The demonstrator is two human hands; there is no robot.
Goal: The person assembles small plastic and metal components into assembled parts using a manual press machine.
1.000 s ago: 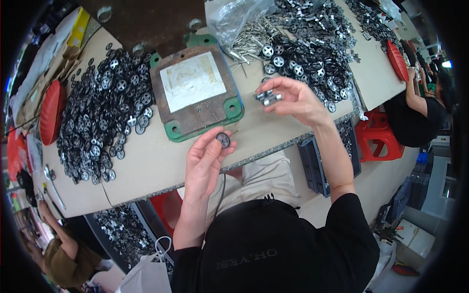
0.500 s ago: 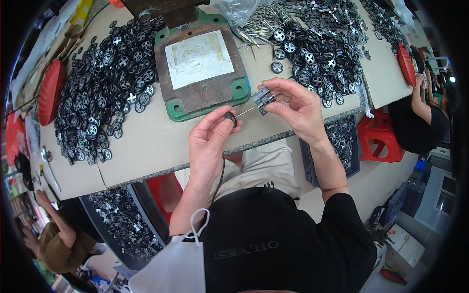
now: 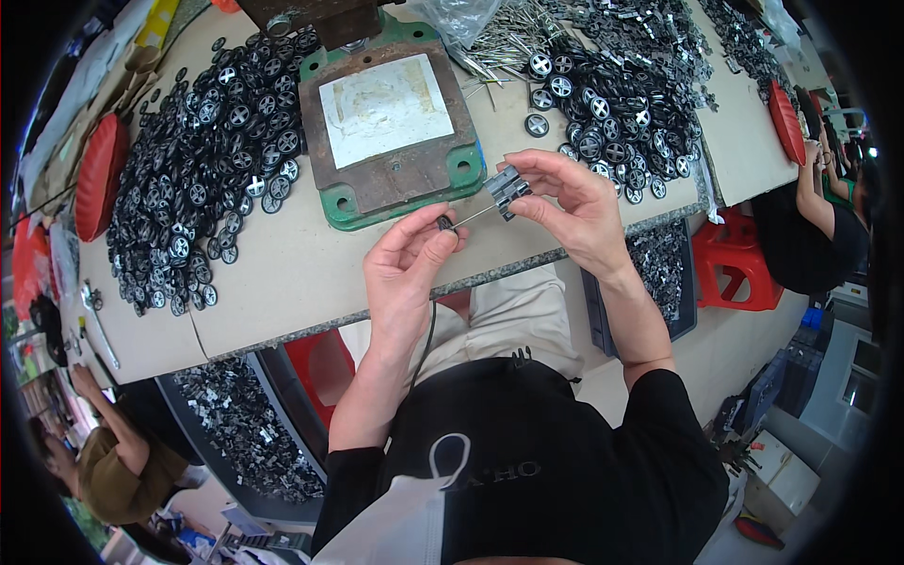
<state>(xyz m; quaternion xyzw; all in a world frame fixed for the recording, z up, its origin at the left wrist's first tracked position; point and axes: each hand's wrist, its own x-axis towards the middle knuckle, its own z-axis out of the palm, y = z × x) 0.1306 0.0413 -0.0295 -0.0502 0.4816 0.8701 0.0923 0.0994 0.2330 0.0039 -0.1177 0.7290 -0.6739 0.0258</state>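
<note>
Over the table's front edge, my left hand (image 3: 407, 264) pinches a small black toy wheel (image 3: 445, 223) between thumb and fingers. A thin metal axle (image 3: 474, 217) reaches from the wheel toward a dark grey plastic toy part (image 3: 508, 191). My right hand (image 3: 574, 212) is closed round that grey part, thumb below and fingers above. The axle's far end meets the part's near side; whether it passes inside I cannot tell. Both hands are just in front of the green press base (image 3: 405, 202), which has a white pad (image 3: 386, 111) on top.
Black wheels (image 3: 202, 169) lie heaped left of the press, more wheels (image 3: 612, 127) at right. Metal axles (image 3: 490, 42) and grey parts (image 3: 650, 42) lie behind. Bins of parts (image 3: 240, 433) stand below the table, beside a red stool (image 3: 734, 259). Another person (image 3: 122, 461) sits at left.
My left thumb and fingers have shifted slightly on the wheel, so less of its face shows. My right hand and the grey part stay nearly where they were. The white mask below has swung right.
</note>
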